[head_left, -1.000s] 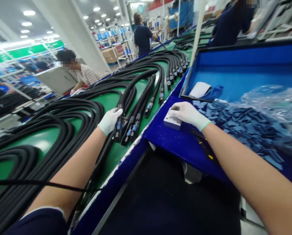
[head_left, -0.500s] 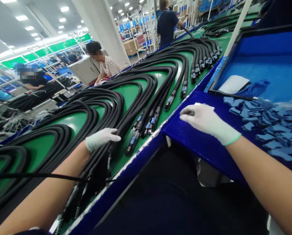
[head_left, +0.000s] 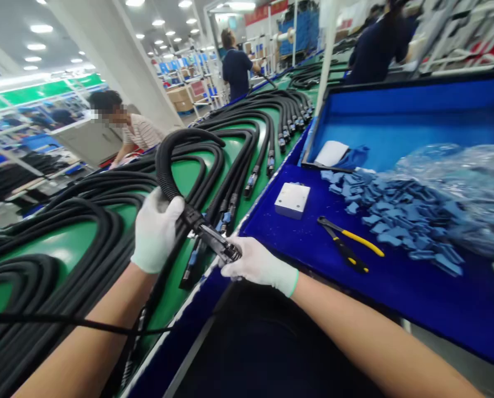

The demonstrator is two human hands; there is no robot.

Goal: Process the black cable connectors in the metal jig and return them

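A thick black hose point(head_left: 167, 166) arches just left of the frame's centre, its end fitting point(head_left: 211, 237) slanting down to the right between two white-gloved hands. The left hand point(head_left: 153, 235), left of centre, has its fingers closed on the hose near the fitting. The right hand point(head_left: 261, 265), at centre, grips the fitting's lower end between thumb and fingers. Bare forearms angle inward from the lower corners. Right of centre lie a grey block point(head_left: 292, 200) and yellow-and-black pliers point(head_left: 361, 243).
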